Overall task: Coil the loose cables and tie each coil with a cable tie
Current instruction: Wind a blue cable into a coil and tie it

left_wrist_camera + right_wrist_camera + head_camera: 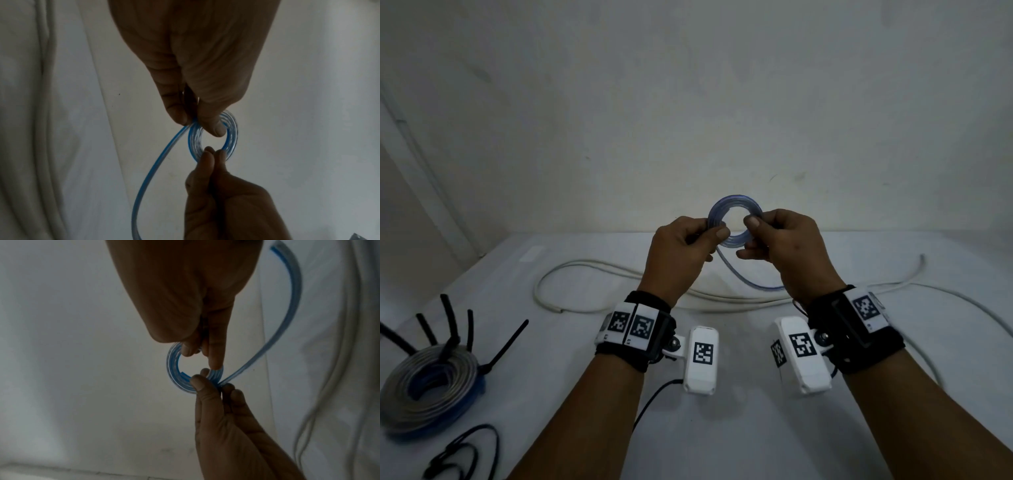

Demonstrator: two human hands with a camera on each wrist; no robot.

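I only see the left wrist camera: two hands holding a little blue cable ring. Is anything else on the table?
Observer: Yes. The head view shows a finished coil, black cable ties sticking up, on the table's left side.
Operator: Any more?
Observer: A thin black cable lies loose, near left.
Operator: Where's the blue one's end?
Observer: The right wrist view shows a cut end inside the blue ring, beside the left hand's thumb.
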